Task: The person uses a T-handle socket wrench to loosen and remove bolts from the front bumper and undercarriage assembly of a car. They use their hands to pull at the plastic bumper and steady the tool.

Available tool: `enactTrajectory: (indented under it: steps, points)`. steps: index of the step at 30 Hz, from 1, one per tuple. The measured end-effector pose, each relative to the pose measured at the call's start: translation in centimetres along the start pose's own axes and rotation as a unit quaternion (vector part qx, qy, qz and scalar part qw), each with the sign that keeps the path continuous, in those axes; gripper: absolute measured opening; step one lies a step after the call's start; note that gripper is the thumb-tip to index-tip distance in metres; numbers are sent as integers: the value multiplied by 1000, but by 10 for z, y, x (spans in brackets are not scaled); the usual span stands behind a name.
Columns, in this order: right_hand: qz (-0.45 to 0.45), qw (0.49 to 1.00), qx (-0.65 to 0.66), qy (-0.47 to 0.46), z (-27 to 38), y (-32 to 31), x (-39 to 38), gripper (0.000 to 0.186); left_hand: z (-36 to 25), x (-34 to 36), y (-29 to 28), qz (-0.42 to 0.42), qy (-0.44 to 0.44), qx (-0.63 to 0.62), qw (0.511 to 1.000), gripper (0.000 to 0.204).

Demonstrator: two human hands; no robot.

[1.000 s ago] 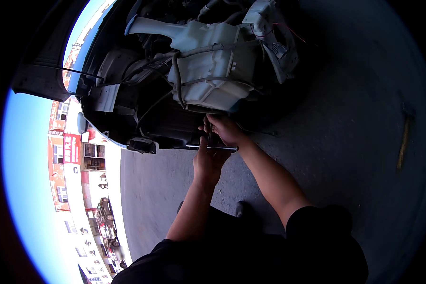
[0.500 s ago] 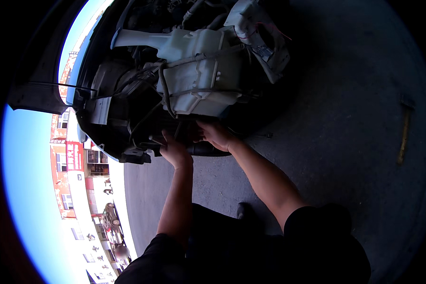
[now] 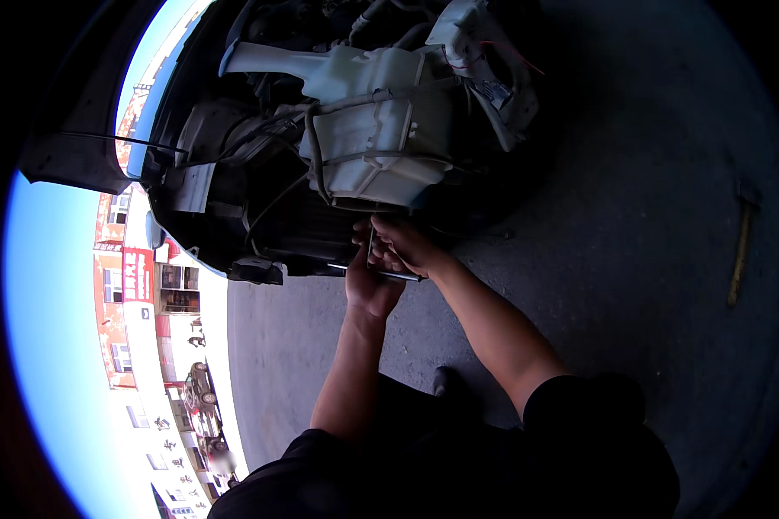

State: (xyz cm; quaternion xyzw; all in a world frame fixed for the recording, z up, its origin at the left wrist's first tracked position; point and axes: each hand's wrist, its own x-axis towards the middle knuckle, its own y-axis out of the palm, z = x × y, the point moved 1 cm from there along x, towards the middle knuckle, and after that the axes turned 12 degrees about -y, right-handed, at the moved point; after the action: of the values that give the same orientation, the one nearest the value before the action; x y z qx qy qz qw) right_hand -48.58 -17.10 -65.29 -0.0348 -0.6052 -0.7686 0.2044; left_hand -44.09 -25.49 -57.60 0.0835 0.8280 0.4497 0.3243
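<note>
My left hand [image 3: 372, 292] is closed round a metal T-handle wrench [image 3: 400, 275]; its bar lies across the palm and a thin shaft points up between my hands. My right hand [image 3: 408, 246] is right beside it, fingers curled near the shaft; what they hold, if anything, is hidden. Both hands are just below a whitish plastic reservoir [image 3: 378, 121] in the opened front corner of a car. A dark hose [image 3: 314, 156] and cables run across the reservoir. Deep shadow hides the space behind my fingers.
A hammer with a yellowish handle [image 3: 739, 251] lies on the grey floor [image 3: 614, 259] at the right. The raised dark hood [image 3: 78, 143] is at upper left. A white bracket part [image 3: 493, 78] with a red wire hangs at the top. Parked cars [image 3: 201, 389] stand outside.
My left hand has moved right, away from the dark bodywork, and now meets my right hand. The wrench came with it and shows more fully. The view has shifted slightly.
</note>
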Motion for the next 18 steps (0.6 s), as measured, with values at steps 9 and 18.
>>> enactTrajectory:
  steps: [9,18]
  points:
    - [-51,981,-147,-113,10,-3,2,27,37,-58,10,-232,372,890,124,81]
    - [-46,994,-38,-93,4,10,9,28,-16,1,31,-341,487,563,574,26]
